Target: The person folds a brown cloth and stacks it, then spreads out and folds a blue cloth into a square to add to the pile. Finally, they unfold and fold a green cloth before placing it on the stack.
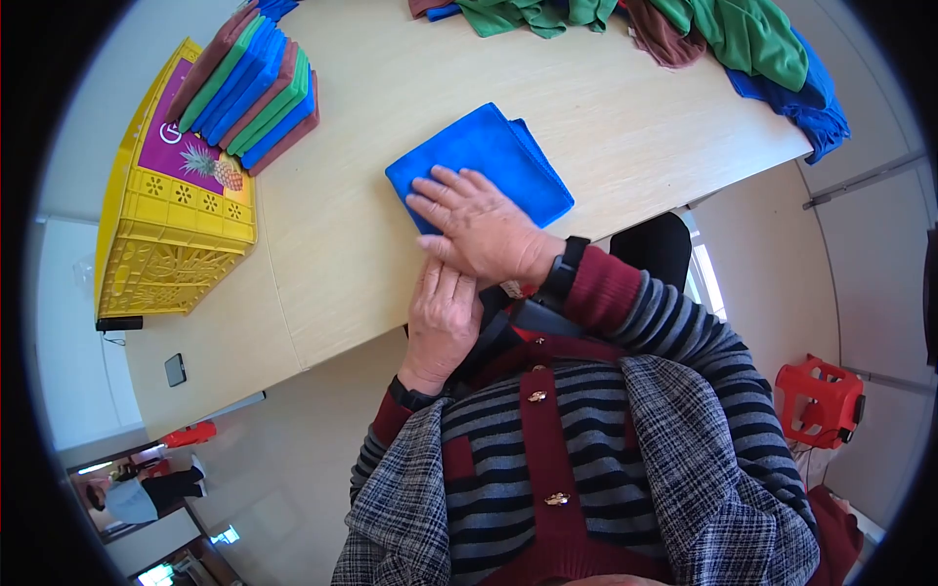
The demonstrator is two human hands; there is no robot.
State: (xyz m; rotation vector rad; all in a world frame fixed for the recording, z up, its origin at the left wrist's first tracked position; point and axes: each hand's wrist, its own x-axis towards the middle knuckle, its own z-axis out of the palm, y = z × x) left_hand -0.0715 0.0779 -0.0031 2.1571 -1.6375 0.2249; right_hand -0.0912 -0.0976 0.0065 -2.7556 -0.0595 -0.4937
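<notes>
The right hand's fingers lie flat and open on a folded blue cloth, upper middle of the frame. The left hand is just below, its fingertips partly hidden under the right hand; I cannot tell if they grip something. The cloth rests on the pale wooden counter. At upper left, a stack of folded multicolour cloths is beside a yellow plastic crate; at upper right lie loose cloths.

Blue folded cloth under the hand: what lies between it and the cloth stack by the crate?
Bare tabletop lies between the blue cloth and the cloth stack, in the head view.
</notes>
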